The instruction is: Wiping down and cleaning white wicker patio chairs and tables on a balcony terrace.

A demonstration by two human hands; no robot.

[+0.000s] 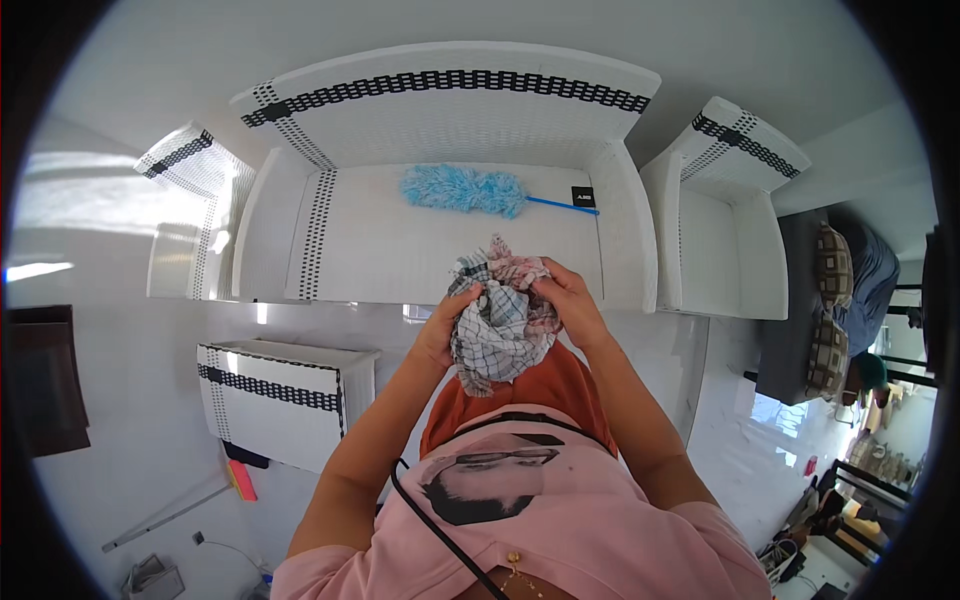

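A crumpled checked cloth (501,330), white and grey with reddish parts, is bunched up in front of my body. My left hand (448,324) grips its left side, thumb on top. On the cloth's upper right edge, my right hand (571,300) is closed with the thumb pressing into the folds. Beyond the hands, a fluffy light-blue duster (463,190) with a blue handle lies on the seat of a white woven sofa (360,255). The fingers under the cloth are partly hidden.
White woven armchairs stand left (169,251) and right (731,232) of the sofa. A white woven table (274,405) is at the lower left, near a mop-like tool (241,481) with a pink and yellow head. A grey sofa with checked cushions (834,262) stands far right.
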